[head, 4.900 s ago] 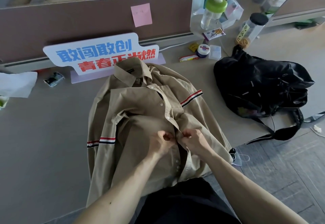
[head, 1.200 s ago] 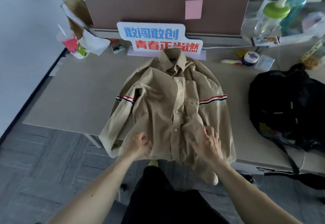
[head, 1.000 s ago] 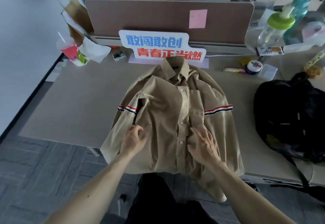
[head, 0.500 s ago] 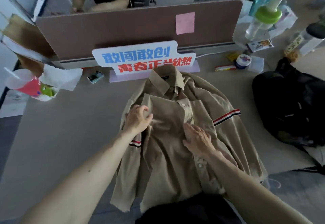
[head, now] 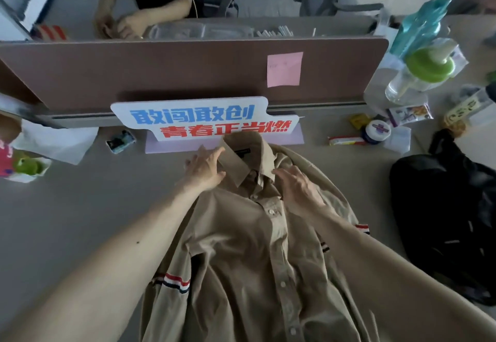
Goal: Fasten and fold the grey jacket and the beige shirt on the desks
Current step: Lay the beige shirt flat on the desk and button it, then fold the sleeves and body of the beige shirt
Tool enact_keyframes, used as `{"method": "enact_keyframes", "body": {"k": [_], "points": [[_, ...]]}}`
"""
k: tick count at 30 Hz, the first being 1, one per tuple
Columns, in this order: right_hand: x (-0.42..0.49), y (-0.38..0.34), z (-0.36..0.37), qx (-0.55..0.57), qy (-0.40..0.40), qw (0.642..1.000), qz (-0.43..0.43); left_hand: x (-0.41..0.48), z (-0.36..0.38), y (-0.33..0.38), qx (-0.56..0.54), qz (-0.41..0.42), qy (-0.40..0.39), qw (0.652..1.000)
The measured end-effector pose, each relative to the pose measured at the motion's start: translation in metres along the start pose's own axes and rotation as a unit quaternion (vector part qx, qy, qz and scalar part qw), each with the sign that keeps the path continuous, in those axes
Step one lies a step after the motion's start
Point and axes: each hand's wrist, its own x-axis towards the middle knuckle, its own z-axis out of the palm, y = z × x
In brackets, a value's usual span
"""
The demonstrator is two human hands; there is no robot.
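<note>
The beige shirt (head: 249,255) lies face up on the desk (head: 80,220), buttoned down its front, collar toward the partition, with striped bands on both sleeves. My left hand (head: 205,168) lies flat on the left shoulder, its fingertips at the left side of the collar. My right hand (head: 298,188) rests with straight fingers on the right shoulder beside the collar. Neither hand grips the cloth. The shirt's hem runs out of view at the bottom. No grey jacket is in view.
A black bag (head: 445,223) sits on the desk to the right. A printed sign (head: 201,120) stands behind the collar against the brown partition (head: 161,73). Bottles (head: 418,70), a small jar (head: 378,130) and packets crowd the back right. Tissue and a cup (head: 16,161) lie at the left. A person sits beyond the partition.
Both hands have slid from the shirt's lower front up over the chest to the shoulders at the collar. The view has moved closer over the desk.
</note>
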Motion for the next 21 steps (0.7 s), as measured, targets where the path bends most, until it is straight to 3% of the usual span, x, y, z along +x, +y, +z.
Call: {"method": "enact_keyframes", "body": {"k": [5,8,10,15,21], "points": [[0.081,-0.008,-0.02,-0.175,-0.05,0.977,-0.115,0.035,0.019,-0.015,0.082,0.024,0.04,0.996],[0.104,-0.009,-0.02,-0.244,-0.059,0.958,-0.135,0.048,0.022,-0.004,0.106,0.01,-0.028,0.994],[0.109,-0.005,-0.023,-0.243,-0.048,0.96,-0.127,0.05,0.019,0.009,0.105,0.005,-0.048,0.993],[0.107,0.005,-0.053,-0.239,-0.03,0.963,-0.12,0.042,-0.013,0.028,0.087,0.058,0.116,0.988],[0.102,-0.001,-0.105,-0.109,0.144,0.977,-0.11,0.05,-0.07,0.058,0.014,0.094,0.195,0.976]]}}
